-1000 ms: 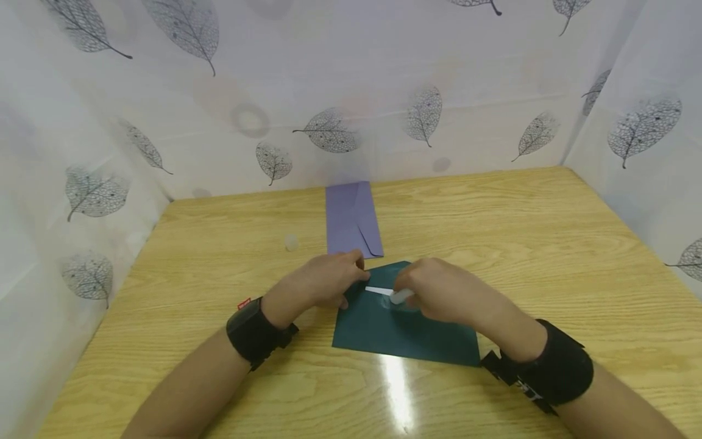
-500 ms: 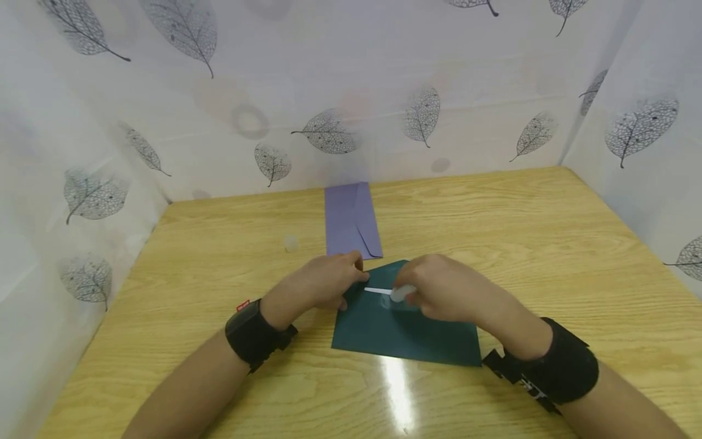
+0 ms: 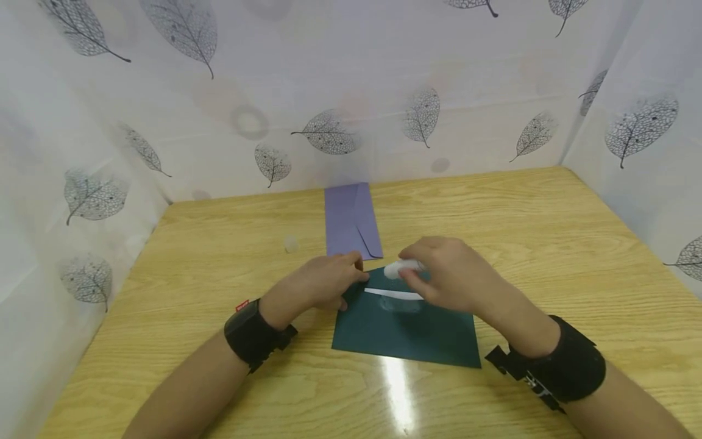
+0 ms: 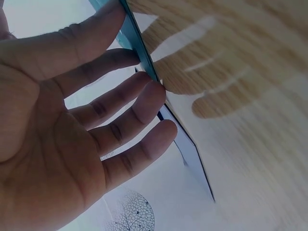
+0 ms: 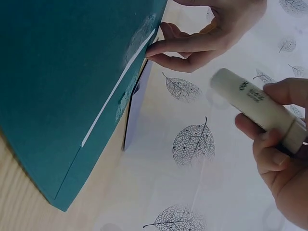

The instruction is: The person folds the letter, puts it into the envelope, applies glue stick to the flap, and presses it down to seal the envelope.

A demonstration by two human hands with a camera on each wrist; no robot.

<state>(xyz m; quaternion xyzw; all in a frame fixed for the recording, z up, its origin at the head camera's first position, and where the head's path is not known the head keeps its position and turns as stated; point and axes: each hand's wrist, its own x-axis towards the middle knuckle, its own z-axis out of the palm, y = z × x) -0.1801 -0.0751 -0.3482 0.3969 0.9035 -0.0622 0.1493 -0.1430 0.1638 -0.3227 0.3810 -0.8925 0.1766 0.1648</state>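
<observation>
A dark green envelope (image 3: pixel 395 336) lies flat on the table, with a white strip (image 3: pixel 392 294) showing along its flap opening. Shiny glue smears show on both sides of the strip in the right wrist view. My left hand (image 3: pixel 325 281) rests its fairly straight fingertips on the envelope's left edge. My right hand (image 3: pixel 457 277) holds a white glue stick (image 5: pixel 255 103) between thumb and fingers, tilted and raised off the paper. In the left wrist view the thumb (image 4: pixel 72 45) and fingertips meet the envelope's edge.
A purple envelope (image 3: pixel 347 222) lies just behind the green one. To its left sits a small translucent round piece (image 3: pixel 291 244). White curtains with a leaf print (image 3: pixel 329 131) enclose the back and sides of the wooden table (image 3: pixel 247 390).
My right hand has lifted the glue stick from the lower side of the strip and moved it back over the upper side. The left hand stays in place.
</observation>
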